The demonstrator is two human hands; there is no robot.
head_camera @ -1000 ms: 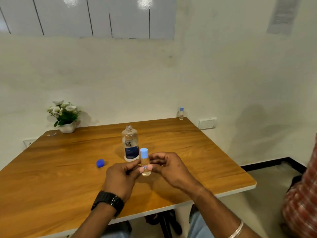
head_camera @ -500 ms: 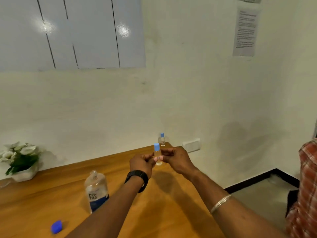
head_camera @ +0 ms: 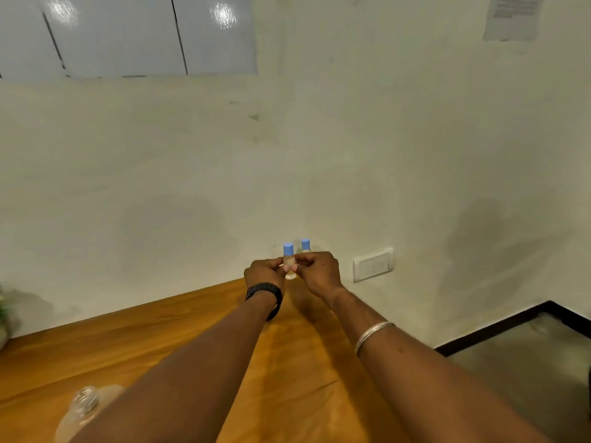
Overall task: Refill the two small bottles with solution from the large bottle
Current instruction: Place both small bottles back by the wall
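Observation:
Both arms reach far across the wooden table (head_camera: 160,340). My left hand (head_camera: 265,271) and my right hand (head_camera: 316,271) pinch a small clear bottle (head_camera: 289,262) with a light blue cap between their fingertips, upright, near the table's far corner. A second small bottle (head_camera: 306,245) with the same blue cap stands just behind it by the wall, partly hidden by my right hand. The large clear bottle (head_camera: 83,407), uncapped, shows at the lower left, partly covered by my left forearm.
A white wall runs close behind the table's far edge, with a switch plate (head_camera: 373,264) to the right. A potted plant (head_camera: 2,318) peeks in at the left edge. Grey floor (head_camera: 524,366) lies beyond the table's right side.
Both hands have carried the small capped bottle from the table's middle out to the far corner, beside the second small bottle. The view has swung up; the loose blue cap has left the view.

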